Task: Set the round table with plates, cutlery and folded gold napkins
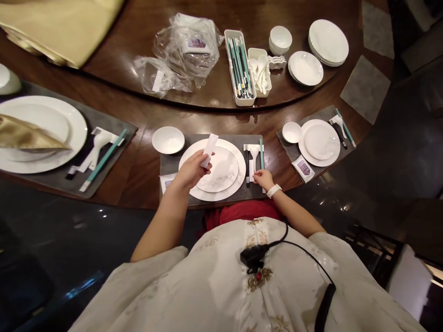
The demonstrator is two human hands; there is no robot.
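Note:
My left hand (194,169) is closed around slim white paper packets (210,148), held over the white plates (221,173) in the middle setting. My right hand (264,179) pinches the lower end of a small white paper packet (252,169), which lies just below a white spoon (254,152). Black chopsticks (247,161) lie left of that packet and turquoise chopsticks (261,154) right of it, across a white rest. A white bowl (168,140) stands at the upper left, partly on the grey placemat (173,159). My left forearm partly hides a wrapped packet (167,181).
On the raised round board stand a chopstick box (245,100), a spoon box (266,92), stacked bowls (280,39), stacked plates (328,41) and crumpled plastic bags (194,46). Further settings have plates (319,143) at right and a gold napkin (29,133) at left.

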